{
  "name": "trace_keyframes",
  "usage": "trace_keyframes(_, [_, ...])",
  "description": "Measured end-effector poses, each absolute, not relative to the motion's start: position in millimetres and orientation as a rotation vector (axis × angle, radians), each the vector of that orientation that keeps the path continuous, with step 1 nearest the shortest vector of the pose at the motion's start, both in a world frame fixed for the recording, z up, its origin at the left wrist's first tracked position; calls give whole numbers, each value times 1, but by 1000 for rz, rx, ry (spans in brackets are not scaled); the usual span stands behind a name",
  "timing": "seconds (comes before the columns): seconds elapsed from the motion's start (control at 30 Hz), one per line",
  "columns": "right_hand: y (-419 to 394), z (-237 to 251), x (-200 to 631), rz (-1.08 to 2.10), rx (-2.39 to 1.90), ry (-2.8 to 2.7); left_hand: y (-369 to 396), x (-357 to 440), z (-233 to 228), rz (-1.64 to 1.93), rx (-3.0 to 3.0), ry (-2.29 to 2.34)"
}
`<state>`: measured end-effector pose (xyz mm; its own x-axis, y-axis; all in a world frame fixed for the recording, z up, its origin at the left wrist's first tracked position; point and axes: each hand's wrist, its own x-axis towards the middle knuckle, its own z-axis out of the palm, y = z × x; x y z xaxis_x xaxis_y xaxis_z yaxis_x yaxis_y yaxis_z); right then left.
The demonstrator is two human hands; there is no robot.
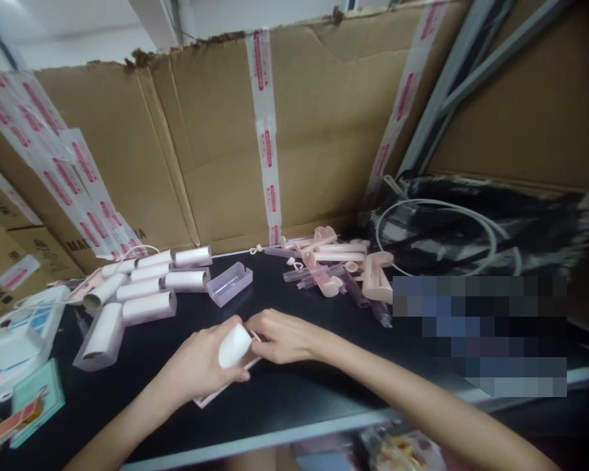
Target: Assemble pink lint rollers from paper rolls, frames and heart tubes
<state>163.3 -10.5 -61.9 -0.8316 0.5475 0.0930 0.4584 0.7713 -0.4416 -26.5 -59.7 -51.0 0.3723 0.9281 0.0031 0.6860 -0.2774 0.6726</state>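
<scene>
My left hand (pixel 203 360) is wrapped round a pale pink tray-like holder (pixel 209 397), its thumb along the near side. A white roll (pixel 234 347) sits tilted in that holder, partly covered by my fingers. At the holder's far right end, the fingers of my right hand (pixel 279 337) are closed in a pinch beside the roll. What they grip there is hidden. Beyond my hands, a translucent lilac tray (pixel 230 285) stands by itself on the black tabletop (pixel 294 399).
Several white rolls in lilac trays (pixel 150 307) stand at the left. Pink and lilac plastic parts (pixel 324 261) lie piled at the back right. A power strip (pixel 44 333) and a teal box (pixel 39 399) are far left. Cardboard (pixel 216 150) walls the back; a white cable (pixel 436 203) coils at right.
</scene>
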Motion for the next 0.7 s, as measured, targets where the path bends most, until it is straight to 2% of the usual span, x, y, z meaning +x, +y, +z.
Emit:
trace_keyframes(0.13, [-11, -57, 164, 823, -808, -2668, -59, -30, -54, 596, 2010, 1377])
trace_keyframes(0.27, [-13, -53, 169, 1224, -740, -2426, -50, -31, -56, 744, 1959, 1425])
trace_keyframes(0.43, [-10, -70, 162, 1585, -597, -1988, -38, -26, -60, 1157, 1786, 1302])
trace_keyframes(0.53, [-8, -87, 148, 1656, -508, -1765, -33, -24, -71, 1300, 1640, 1150])
trace_keyframes(0.7, [-10, -85, 139, 1500, -569, -1650, -29, -31, -82, 1341, 1692, 1071])
